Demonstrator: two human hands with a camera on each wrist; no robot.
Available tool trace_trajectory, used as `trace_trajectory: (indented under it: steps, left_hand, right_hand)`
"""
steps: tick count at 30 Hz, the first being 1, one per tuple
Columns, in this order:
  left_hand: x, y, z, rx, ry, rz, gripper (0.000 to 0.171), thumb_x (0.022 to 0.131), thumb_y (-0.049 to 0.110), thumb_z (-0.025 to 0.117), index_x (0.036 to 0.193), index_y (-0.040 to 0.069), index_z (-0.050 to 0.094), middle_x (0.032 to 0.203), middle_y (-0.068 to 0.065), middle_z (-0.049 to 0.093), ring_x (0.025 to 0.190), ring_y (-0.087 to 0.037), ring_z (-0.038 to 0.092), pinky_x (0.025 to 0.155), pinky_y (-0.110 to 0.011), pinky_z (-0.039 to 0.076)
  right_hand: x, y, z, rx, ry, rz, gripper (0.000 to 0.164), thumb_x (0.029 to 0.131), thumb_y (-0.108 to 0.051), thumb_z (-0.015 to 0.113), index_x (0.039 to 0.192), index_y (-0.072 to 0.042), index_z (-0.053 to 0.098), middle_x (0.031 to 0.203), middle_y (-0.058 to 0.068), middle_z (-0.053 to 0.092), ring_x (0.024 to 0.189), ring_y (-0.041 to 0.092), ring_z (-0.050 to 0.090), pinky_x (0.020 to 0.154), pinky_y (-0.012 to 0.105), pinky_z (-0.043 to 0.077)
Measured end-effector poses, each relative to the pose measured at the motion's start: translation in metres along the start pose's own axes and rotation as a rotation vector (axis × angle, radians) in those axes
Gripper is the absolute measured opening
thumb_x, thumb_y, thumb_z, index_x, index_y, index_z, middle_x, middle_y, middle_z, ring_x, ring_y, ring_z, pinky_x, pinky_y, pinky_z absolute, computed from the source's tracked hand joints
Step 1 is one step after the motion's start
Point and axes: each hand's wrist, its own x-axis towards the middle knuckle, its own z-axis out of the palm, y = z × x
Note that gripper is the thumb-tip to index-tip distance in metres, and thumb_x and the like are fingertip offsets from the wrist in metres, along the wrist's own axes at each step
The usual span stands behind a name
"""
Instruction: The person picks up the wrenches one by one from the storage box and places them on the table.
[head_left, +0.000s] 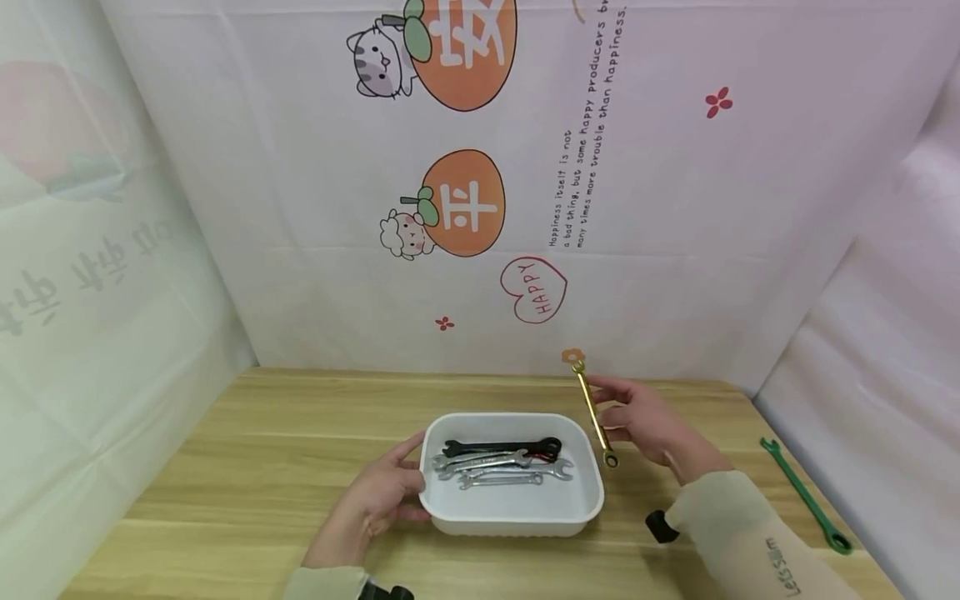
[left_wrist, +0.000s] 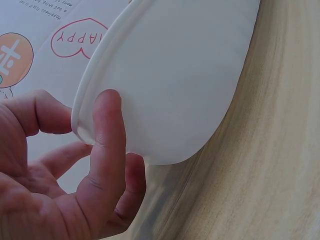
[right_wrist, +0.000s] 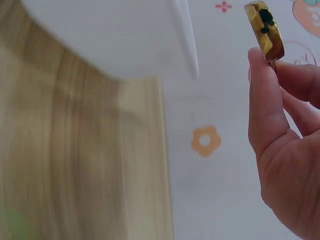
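Observation:
A white plastic tub [head_left: 517, 504] holds several wrenches, among them a black wrench [head_left: 495, 448] and silver wrenches [head_left: 501, 480]. My left hand [head_left: 382, 487] holds the tub's left side; in the left wrist view its fingertips [left_wrist: 107, 107] lie against the outer wall near the rim. To the right of the tub, my right hand [head_left: 633, 417] pinches a gold combination wrench [head_left: 592, 408] between thumb and fingers. That wrench is raised and slanted, its ring end toward me. In the right wrist view, one end of the gold wrench [right_wrist: 266, 32] shows above the fingertips.
A green wrench [head_left: 808, 498] lies on the wooden table [head_left: 262, 467] near its right edge. Printed white cloth [head_left: 337, 308] hangs behind the table, with more white cloth at both sides.

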Motion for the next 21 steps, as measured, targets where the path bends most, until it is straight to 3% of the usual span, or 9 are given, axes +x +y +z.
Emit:
trace_trajectory:
  steps: [8, 13, 17, 21]
  left_hand:
    - [0.0, 0.0, -0.002, -0.005, -0.001, -0.002, 0.09, 0.075, -0.013, 0.053, 0.158, 0.01, 0.027, 0.127, -0.032, 0.047, 0.088, -0.036, 0.062, 0.063, -0.045, 0.06]
    - [0.001, 0.0, -0.002, -0.007, -0.007, -0.003, 0.09, 0.075, -0.013, 0.053, 0.158, 0.009, 0.027, 0.13, -0.033, 0.045, 0.089, -0.036, 0.063, 0.063, -0.045, 0.06]
    - [0.001, 0.0, 0.0, -0.007, -0.008, -0.004, 0.09, 0.074, -0.013, 0.053, 0.158, 0.009, 0.026, 0.13, -0.033, 0.044, 0.089, -0.036, 0.063, 0.063, -0.044, 0.06]
    - [0.001, 0.0, 0.0, -0.006, -0.008, -0.002, 0.09, 0.074, -0.013, 0.053, 0.158, 0.009, 0.026, 0.131, -0.033, 0.043, 0.088, -0.036, 0.063, 0.063, -0.044, 0.06]
  right_hand:
    - [-0.015, 0.017, -0.029, -0.054, 0.014, 0.03, 0.072, 0.086, 0.01, 0.056, 0.153, 0.001, 0.033, 0.136, 0.028, 0.041, 0.098, 0.03, 0.057, 0.079, 0.043, 0.056]
    - [-0.032, 0.038, -0.049, -0.15, 0.054, 0.057, 0.071, 0.084, 0.009, 0.06, 0.151, 0.004, 0.036, 0.131, 0.029, 0.048, 0.091, 0.029, 0.059, 0.07, 0.037, 0.057]
    - [-0.047, 0.057, -0.068, -0.194, 0.095, 0.113, 0.072, 0.081, 0.01, 0.062, 0.149, 0.006, 0.038, 0.127, 0.029, 0.052, 0.083, 0.026, 0.06, 0.062, 0.035, 0.057]
    - [-0.06, 0.072, -0.087, -0.216, 0.124, 0.175, 0.073, 0.081, 0.01, 0.063, 0.149, 0.009, 0.036, 0.125, 0.027, 0.054, 0.085, 0.027, 0.061, 0.063, 0.039, 0.058]
